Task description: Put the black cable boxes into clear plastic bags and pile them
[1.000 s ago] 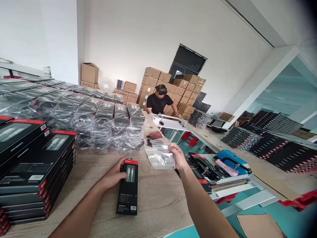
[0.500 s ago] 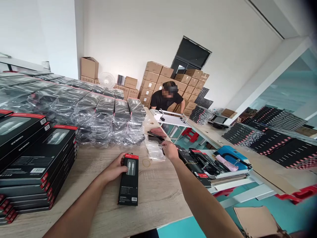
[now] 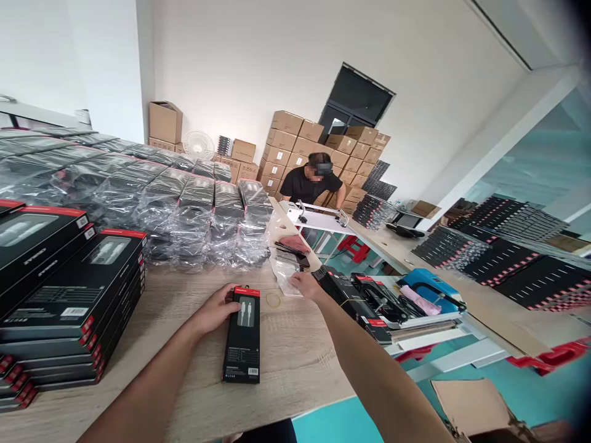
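My left hand (image 3: 213,311) grips the top end of a black cable box (image 3: 243,335) with a red top edge, lying flat on the wooden table (image 3: 286,360). My right hand (image 3: 305,284) reaches forward and rests on a pile of clear plastic bags (image 3: 286,274) on the table, fingers bent onto the top bag. A thin rubber band (image 3: 273,300) lies between the two hands.
Stacks of black boxes (image 3: 69,295) stand at my left, and rows of plastic-wrapped boxes (image 3: 194,215) fill the table behind. A side bench at the right holds black boxes (image 3: 351,298) and a blue item (image 3: 429,289). A person (image 3: 314,181) works at the far table before cardboard cartons (image 3: 323,154).
My right hand held a clear bag up a second ago; it has since lowered onto the bag pile on the table. My left hand has stayed on the black box.
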`<state>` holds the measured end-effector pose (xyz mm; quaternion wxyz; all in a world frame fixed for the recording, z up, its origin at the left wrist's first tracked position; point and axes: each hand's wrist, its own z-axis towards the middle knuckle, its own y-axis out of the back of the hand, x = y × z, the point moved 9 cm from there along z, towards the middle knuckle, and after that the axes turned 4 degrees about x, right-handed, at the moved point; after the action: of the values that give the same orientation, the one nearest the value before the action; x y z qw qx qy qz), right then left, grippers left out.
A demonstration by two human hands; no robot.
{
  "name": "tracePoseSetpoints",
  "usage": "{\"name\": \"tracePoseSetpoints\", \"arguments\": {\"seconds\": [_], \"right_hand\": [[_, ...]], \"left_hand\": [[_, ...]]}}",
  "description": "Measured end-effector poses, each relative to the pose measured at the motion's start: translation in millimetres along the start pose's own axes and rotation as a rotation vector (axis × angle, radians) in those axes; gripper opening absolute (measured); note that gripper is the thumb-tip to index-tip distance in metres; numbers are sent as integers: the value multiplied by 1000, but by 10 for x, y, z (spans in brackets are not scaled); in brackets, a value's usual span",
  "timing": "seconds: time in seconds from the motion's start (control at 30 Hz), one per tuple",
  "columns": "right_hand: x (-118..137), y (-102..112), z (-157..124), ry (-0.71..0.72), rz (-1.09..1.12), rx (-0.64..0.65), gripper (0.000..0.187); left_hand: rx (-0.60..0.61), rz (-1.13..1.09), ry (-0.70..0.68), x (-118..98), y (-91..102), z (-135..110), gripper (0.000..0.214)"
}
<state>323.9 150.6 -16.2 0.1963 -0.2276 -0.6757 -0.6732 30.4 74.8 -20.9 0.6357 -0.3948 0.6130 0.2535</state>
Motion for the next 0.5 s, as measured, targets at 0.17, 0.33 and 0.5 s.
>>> {"name": "tracePoseSetpoints", "arguments": {"seconds": [0.17,0.33,0.5], "right_hand": [[65,125,-29,32,96,-50,23],[232,163,-86,98,129,-88,31],[349,233,-105,129,79,-160,28]], "left_hand": [[2,-9,-5,36,11,16,49],[-9,22,-28,34,30,19,50],[19,9,-75,-5,11,18,65]]}}
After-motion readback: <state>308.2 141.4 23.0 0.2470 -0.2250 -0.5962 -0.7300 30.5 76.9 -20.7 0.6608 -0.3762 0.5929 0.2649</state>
